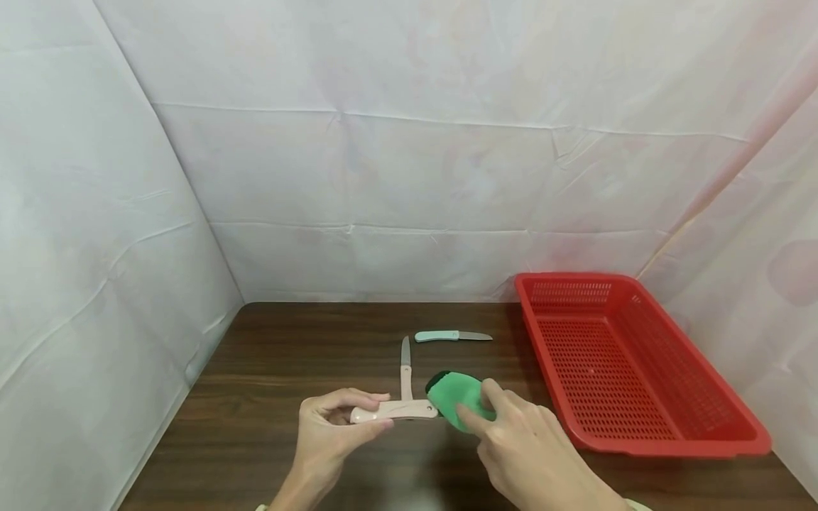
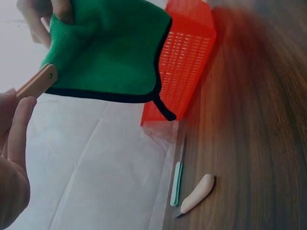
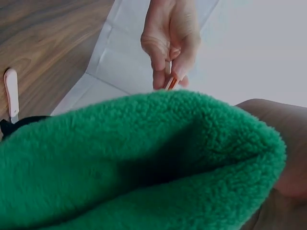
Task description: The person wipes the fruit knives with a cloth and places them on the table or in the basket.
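My left hand (image 1: 326,433) grips a pink-handled folding knife (image 1: 405,409) by its handle, thumb and fingers on either side. The knife lies level above the table, its pivot end toward the right. A green cloth (image 1: 455,401) with a black edge covers the blade, which is hidden. My right hand (image 1: 527,443) pinches this cloth around the blade, close to the handle. In the left wrist view the cloth (image 2: 112,62) hangs spread out beside the handle's pivot. Behind the held knife, a second pink-handled knife (image 1: 406,383) lies unfolded on the table, blade pointing away.
A mint-handled knife (image 1: 437,336) lies unfolded farther back, blade to the right. On the right stands a red plastic basket (image 1: 543,362) with perforated sides and bottom. Pale sheeting (image 1: 409,177) hangs behind and beside the dark wooden table (image 1: 281,348).
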The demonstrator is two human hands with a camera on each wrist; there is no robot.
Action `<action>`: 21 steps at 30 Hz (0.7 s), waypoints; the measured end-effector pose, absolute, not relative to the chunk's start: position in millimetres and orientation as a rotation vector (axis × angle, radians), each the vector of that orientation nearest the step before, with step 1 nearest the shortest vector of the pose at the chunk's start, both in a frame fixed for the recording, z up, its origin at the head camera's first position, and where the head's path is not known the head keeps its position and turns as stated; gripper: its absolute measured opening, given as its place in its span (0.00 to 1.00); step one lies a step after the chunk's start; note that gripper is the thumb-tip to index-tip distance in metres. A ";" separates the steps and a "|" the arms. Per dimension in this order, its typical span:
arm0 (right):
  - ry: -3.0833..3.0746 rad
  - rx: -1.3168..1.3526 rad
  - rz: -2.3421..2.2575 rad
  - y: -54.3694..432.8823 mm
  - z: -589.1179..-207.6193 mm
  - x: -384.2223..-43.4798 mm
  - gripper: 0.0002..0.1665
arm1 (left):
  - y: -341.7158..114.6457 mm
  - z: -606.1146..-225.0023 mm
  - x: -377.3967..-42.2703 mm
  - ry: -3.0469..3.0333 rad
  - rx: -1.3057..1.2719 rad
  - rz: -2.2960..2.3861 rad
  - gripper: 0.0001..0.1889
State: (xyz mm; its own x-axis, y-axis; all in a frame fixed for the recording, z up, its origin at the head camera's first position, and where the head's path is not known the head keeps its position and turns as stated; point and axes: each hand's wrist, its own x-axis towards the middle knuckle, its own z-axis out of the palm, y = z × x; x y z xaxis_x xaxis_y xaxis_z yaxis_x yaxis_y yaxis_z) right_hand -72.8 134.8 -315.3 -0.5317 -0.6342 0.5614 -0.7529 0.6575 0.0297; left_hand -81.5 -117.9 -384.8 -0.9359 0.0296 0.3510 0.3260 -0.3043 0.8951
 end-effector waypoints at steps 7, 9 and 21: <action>-2.349 1.009 0.295 149.0 -317.6 -75.2 0.26 | -124.8 -384.1 -81.3 -1.709 -0.407 -2.376 0.14; -2.341 0.997 0.299 153.4 -318.7 -76.6 0.26 | -126.2 -384.4 -81.8 -1.712 -0.397 -2.379 0.14; -2.309 0.879 0.387 170.0 -324.3 -84.7 0.27 | -136.6 -393.4 -91.0 -1.623 -0.391 -2.419 0.12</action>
State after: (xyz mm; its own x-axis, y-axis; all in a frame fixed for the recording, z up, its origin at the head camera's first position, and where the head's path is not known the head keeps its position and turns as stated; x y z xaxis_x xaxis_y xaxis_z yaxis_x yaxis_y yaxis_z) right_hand -84.7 170.0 -324.3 -0.5791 -0.4923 0.6499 -0.6774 0.7341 -0.0475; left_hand -91.0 -136.6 -393.4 -0.9446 -0.0202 0.3275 0.3107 -0.3762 0.8729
